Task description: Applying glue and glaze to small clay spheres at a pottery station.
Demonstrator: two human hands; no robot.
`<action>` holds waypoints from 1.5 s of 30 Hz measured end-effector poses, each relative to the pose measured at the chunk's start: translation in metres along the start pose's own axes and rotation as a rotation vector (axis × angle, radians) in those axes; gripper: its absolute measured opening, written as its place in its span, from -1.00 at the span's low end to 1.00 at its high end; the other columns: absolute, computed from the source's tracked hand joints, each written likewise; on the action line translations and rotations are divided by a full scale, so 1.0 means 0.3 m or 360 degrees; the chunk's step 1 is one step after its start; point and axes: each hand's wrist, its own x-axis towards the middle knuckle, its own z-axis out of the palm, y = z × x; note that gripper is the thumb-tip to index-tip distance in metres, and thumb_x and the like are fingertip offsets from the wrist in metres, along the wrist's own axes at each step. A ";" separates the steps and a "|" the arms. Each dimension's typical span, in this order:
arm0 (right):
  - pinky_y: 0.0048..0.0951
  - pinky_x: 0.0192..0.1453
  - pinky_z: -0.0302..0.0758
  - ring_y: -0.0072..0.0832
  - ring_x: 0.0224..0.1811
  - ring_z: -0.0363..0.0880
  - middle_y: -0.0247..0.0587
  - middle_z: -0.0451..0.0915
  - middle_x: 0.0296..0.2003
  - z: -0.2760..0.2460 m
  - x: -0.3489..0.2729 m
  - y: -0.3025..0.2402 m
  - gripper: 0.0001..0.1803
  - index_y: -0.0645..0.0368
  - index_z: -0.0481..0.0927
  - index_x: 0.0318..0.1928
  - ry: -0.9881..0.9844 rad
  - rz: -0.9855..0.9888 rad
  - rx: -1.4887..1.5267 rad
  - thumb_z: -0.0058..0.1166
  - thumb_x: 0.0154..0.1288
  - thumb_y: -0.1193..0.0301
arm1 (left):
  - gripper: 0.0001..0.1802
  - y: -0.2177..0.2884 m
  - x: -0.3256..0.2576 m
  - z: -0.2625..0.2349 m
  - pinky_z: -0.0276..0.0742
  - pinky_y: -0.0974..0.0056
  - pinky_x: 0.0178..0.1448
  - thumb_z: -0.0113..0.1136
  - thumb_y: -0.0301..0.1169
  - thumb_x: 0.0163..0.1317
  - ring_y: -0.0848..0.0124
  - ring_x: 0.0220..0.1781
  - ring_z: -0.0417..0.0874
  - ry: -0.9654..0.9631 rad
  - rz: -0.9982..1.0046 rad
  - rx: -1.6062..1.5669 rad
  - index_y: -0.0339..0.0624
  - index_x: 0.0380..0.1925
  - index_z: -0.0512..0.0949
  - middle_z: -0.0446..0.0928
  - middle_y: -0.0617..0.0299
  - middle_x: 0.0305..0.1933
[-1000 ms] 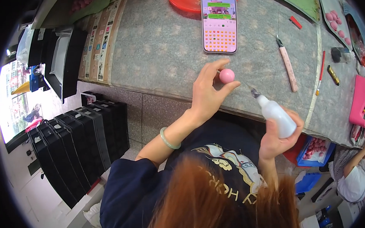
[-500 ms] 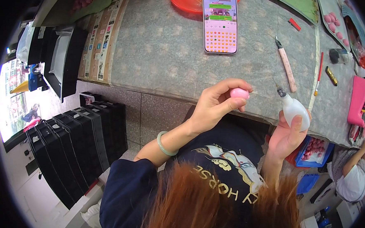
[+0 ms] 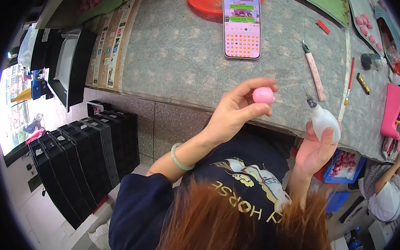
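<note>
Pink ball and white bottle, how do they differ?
The pink ball is small and roundish; the white bottle is larger and elongated, with a thin tip. The left hand holds the ball; the right hand holds the bottle. Both are hand-held.

The left grip [image 3: 233, 111] held a glossy pink ball [image 3: 262, 95] over the grey tabletop [image 3: 174, 58]; the right grip [image 3: 312, 155] clasped a white needle-tipped squeeze bottle [image 3: 325, 124]; a lit smartphone [image 3: 242, 36] and a red-handled paintbrush [image 3: 350, 82] lay on that tabletop.
</note>
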 end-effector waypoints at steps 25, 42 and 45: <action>-0.43 -0.29 0.45 -0.40 -0.28 0.49 -0.07 0.50 -0.21 0.002 -0.003 -0.005 -0.62 0.25 0.30 -0.03 -0.0075 0.0200 0.0167 0.10 0.19 0.44 | -0.64 -0.005 -0.003 0.010 0.54 0.36 -0.03 0.17 -0.65 0.10 0.46 -0.15 0.57 0.0257 0.0041 0.0273 -0.31 -0.06 0.40 0.45 0.14 -0.08; -0.44 -0.06 0.42 -0.43 -0.20 0.54 -0.18 0.55 -0.26 -0.323 0.501 -0.066 -0.65 0.35 0.45 -0.10 0.0378 -0.0567 -0.1256 0.19 0.09 0.51 | -0.63 -0.101 0.035 -0.071 0.36 0.43 0.05 0.21 -0.60 0.10 0.50 -0.05 0.43 0.0496 0.0203 0.0886 -0.27 -0.05 0.43 0.43 0.23 -0.08; -0.41 -0.08 0.42 -0.36 -0.21 0.54 -0.13 0.57 -0.28 -0.457 0.625 -0.076 -0.62 0.37 0.46 -0.11 0.0557 -0.0638 -0.1598 0.21 0.06 0.47 | -0.62 -0.118 0.038 -0.093 0.36 0.41 0.06 0.21 -0.61 0.09 0.48 -0.01 0.40 0.0444 0.0318 0.1073 -0.27 -0.05 0.42 0.40 0.22 -0.05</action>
